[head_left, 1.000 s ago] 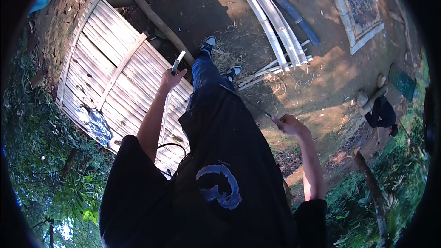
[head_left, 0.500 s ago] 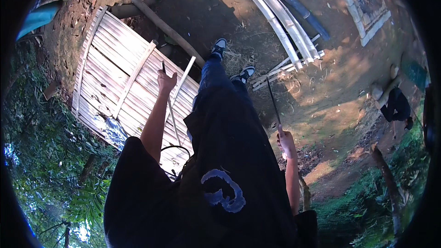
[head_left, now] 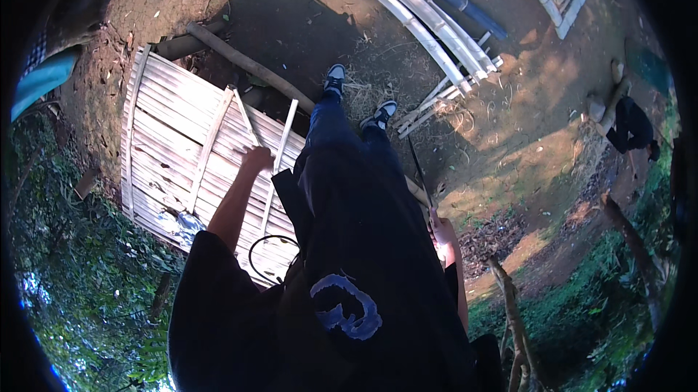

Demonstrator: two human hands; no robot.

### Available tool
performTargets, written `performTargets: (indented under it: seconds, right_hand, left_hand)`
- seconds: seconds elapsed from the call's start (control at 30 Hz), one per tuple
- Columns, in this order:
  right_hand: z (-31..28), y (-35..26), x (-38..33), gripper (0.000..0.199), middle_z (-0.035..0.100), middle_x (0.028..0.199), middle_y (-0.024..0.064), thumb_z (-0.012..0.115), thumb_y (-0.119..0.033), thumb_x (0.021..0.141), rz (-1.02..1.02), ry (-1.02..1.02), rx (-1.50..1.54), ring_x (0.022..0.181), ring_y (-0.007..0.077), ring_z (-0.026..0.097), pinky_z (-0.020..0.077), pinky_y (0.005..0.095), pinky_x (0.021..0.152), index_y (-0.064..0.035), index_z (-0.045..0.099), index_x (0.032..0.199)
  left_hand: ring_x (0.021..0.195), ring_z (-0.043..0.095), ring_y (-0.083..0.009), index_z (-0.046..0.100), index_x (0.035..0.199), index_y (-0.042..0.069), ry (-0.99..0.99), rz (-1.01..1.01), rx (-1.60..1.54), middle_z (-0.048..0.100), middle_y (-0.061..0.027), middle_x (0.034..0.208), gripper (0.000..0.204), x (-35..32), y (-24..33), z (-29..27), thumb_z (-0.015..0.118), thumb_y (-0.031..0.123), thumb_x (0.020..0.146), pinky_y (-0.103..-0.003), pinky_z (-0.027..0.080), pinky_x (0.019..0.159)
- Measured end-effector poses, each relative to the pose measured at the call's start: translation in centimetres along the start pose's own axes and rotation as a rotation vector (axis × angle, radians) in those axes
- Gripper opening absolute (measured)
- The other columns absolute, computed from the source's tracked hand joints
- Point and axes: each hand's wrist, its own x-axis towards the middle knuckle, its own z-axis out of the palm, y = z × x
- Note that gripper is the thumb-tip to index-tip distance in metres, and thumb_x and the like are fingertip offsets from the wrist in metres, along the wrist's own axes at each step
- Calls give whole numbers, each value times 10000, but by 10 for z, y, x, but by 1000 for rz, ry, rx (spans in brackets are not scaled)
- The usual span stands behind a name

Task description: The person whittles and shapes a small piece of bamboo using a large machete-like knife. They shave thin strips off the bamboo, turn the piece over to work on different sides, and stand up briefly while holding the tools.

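Dirt ground is flanked by a slatted bamboo platform, above which a pale strip seems gripped by the closed fingers of the left hand, while a long dark blade is gripped in the right hand. The strip is apparently being positioned, and a steady hold seems called for; half a second earlier, the left fingers were spread more openly

Log lies on bare ground. Left of log: teal item, kind unclear, checked cloth near it. Below log, to the left: crumpled silvery-blue item, then green foliage. Far right of log: dark-clothed person, pale rounded lump just beside, bamboo-edged frame higher up. Well below log, to the right: bare branch.
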Motion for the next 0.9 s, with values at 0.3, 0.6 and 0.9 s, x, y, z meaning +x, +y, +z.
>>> performTargets:
  seconds: [0.3, 0.6, 0.9]
  right_hand:
    - [16, 13, 12, 600, 324, 442, -62, 524, -657, 832, -66, -44, 178, 337, 53, 284, 220, 224, 326, -156, 381, 533]
    - [33, 31, 28, 622, 324, 452, -55, 488, -699, 820, -118, -33, 344, 346, 63, 279, 210, 230, 342, -151, 391, 543]
    - [53, 36, 58, 648, 398, 448, 8, 505, -661, 838, -159, 17, 414, 350, 118, 377, 281, 270, 339, -100, 431, 522]
  left_hand:
    - [1372, 276, -295, 345, 1413, 116, 162, 1448, -67, 325, -172, 1457, 679, -203, 149, -110, 499, 525, 893, -517, 157, 1128]
    - [1263, 455, -271, 450, 1345, 84, 84, 475, -298, 506, -179, 1319, 627, -101, 62, -127, 349, 557, 945, -358, 355, 1049]
    - [1429, 100, -244, 215, 1470, 301, -39, -88, 1038, 197, -39, 1536, 765, -47, 1, -123, 355, 708, 838, -647, 61, 1081]
